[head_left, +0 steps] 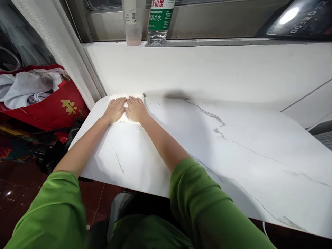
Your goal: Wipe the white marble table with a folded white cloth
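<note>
A folded white cloth (126,119) lies flat at the far left corner of the white marble-patterned table (249,138), up against the wall. My left hand (116,110) rests on the cloth's left half with its fingers stretched out. Beside it, my right hand (136,109) presses flat on the right half, fingers extended. The two hands nearly touch at the thumbs. Most of the cloth's middle is covered by them.
A plastic cup (134,31) and a water bottle (160,24) stand on the window ledge. At left are a curtain (59,45) and a red bag (54,107) stuffed with white cloth. A dark device (303,20) showing digits occupies the upper right.
</note>
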`<state>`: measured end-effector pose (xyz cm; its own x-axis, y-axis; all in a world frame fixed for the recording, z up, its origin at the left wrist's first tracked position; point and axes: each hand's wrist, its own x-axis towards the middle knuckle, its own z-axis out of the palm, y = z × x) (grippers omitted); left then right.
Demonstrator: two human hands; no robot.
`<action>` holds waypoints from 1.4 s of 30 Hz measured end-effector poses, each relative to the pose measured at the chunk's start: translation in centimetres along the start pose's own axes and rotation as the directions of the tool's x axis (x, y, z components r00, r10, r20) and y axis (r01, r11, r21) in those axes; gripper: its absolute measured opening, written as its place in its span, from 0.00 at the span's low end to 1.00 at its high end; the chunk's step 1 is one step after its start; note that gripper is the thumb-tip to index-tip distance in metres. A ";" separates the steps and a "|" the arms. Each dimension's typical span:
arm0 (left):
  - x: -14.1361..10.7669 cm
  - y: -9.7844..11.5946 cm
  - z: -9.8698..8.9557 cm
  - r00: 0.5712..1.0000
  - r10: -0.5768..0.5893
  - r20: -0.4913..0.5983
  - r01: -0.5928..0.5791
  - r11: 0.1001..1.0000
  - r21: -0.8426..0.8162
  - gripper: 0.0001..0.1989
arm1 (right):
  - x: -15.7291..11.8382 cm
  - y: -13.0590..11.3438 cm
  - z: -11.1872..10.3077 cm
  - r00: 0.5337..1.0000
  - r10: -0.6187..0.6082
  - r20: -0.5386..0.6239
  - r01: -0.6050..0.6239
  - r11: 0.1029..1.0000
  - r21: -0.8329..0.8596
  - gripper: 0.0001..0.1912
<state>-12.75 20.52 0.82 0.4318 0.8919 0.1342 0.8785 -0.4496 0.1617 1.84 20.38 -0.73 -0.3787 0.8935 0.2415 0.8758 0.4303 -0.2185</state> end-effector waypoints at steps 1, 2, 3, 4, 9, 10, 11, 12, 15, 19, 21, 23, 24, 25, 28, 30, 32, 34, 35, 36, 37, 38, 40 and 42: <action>-0.4 0.4 0.0 1.000 0.006 0.002 -0.006 1.000 0.002 0.29 | -0.7 -0.1 -0.2 1.000 -0.005 -0.002 0.005 1.000 -0.003 0.30; -0.9 0.8 0.0 1.000 0.016 0.007 -0.016 1.000 0.005 0.29 | -1.5 -0.1 -0.4 1.000 -0.012 -0.008 0.012 1.000 -0.005 0.30; -1.4 1.4 0.1 0.999 0.030 0.015 -0.030 0.999 0.009 0.29 | -2.5 -0.1 -0.6 1.000 -0.017 -0.017 0.017 1.000 -0.008 0.29; -2.0 2.0 0.1 0.998 0.050 0.027 -0.051 0.999 0.013 0.29 | -3.7 -0.2 -0.9 0.999 -0.021 -0.028 0.021 1.000 -0.013 0.29; -6.7 7.1 0.6 0.982 0.177 0.067 -0.179 0.983 0.030 0.29 | -12.0 -0.6 -2.7 0.999 -0.007 -0.052 0.004 0.998 -0.064 0.30; -8.0 8.5 0.8 0.977 0.204 0.061 -0.207 0.978 0.030 0.29 | -14.0 -0.6 -3.1 0.999 -0.005 -0.051 0.001 0.997 -0.075 0.30; -9.4 9.9 0.9 0.971 0.235 0.047 -0.237 0.971 0.028 0.29 | -15.9 -0.7 -3.5 0.999 -0.013 -0.052 0.008 0.996 -0.085 0.31; -10.8 11.4 1.0 0.966 0.259 0.021 -0.259 0.965 0.028 0.29 | -17.9 -0.7 -3.9 0.998 -0.035 -0.055 0.029 0.995 -0.094 0.31; -14.7 15.3 1.2 0.951 0.307 -0.046 -0.306 0.952 0.031 0.28 | -23.1 -0.7 -5.1 0.991 -0.115 -0.064 0.108 0.988 -0.108 0.31; -16.9 18.1 1.4 0.938 0.340 -0.068 -0.339 0.940 0.022 0.27 | -26.5 -0.7 -6.3 0.994 -0.095 -0.056 0.090 0.992 -0.090 0.32; -16.3 18.5 1.6 0.939 0.340 -0.057 -0.340 0.940 0.011 0.28 | -26.4 -0.3 -6.6 0.999 -0.050 -0.018 0.049 0.997 -0.067 0.32; -14.9 18.4 2.0 0.944 0.329 -0.034 -0.329 0.944 -0.001 0.29 | -25.3 0.4 -6.7 0.999 0.003 0.034 -0.001 0.999 -0.047 0.33; -13.9 18.2 2.2 0.947 0.321 -0.022 -0.321 0.947 -0.005 0.29 | -24.5 0.9 -6.7 0.998 0.032 0.054 -0.030 0.999 -0.041 0.33; -12.7 18.0 2.3 0.951 0.310 -0.009 -0.310 0.951 -0.006 0.29 | -23.6 1.5 -6.7 0.996 0.060 0.067 -0.057 0.998 -0.038 0.33; -8.5 17.4 2.8 0.959 0.281 0.036 -0.281 0.960 0.002 0.30 | -20.2 3.7 -6.6 0.989 0.130 0.063 -0.128 0.991 -0.037 0.32; -5.2 16.9 3.0 0.961 0.268 0.069 -0.269 0.963 0.007 0.30 | -17.8 5.5 -6.5 0.987 0.154 0.036 -0.152 0.988 -0.037 0.31; -1.8 16.5 3.2 0.960 0.262 0.093 -0.264 0.965 0.006 0.30 | -15.5 7.5 -6.3 0.987 0.161 0.008 -0.161 0.986 -0.035 0.31; 1.5 16.2 3.5 0.962 0.256 0.095 -0.257 0.966 0.003 0.30 | -13.2 9.6 -6.2 0.986 0.164 -0.011 -0.164 0.986 -0.031 0.30; 3.0 16.1 3.6 0.965 0.248 0.089 -0.249 0.968 0.000 0.30 | -12.1 10.6 -6.1 0.986 0.168 -0.017 -0.169 0.985 -0.028 0.30; 4.3 16.0 3.7 0.967 0.241 0.083 -0.241 0.970 -0.004 0.29 | -11.2 11.6 -5.9 0.984 0.177 -0.023 -0.178 0.984 -0.025 0.30; 5.4 16.0 3.8 0.969 0.234 0.078 -0.234 0.972 -0.009 0.29 | -10.3 12.5 -5.8 0.982 0.185 -0.031 -0.186 0.982 -0.021 0.30; 6.3 16.0 3.9 0.971 0.227 0.076 -0.227 0.974 -0.014 0.29 | -9.6 13.2 -5.6 0.981 0.192 -0.043 -0.192 0.981 -0.017 0.30; 7.4 16.1 4.0 0.973 0.217 0.072 -0.216 0.976 -0.024 0.29 | -8.8 14.2 -5.3 0.977 0.200 -0.070 -0.202 0.979 -0.009 0.30; 7.6 16.2 4.0 0.976 0.210 0.061 -0.208 0.978 -0.030 0.29 | -8.6 14.6 -5.0 0.975 0.202 -0.089 -0.204 0.979 -0.010 0.30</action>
<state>5.56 20.19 0.55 0.6179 0.7792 0.1053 0.7629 -0.6266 0.1592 19.37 18.33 -1.25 -0.1659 0.9469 0.2753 0.9375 0.2380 -0.2538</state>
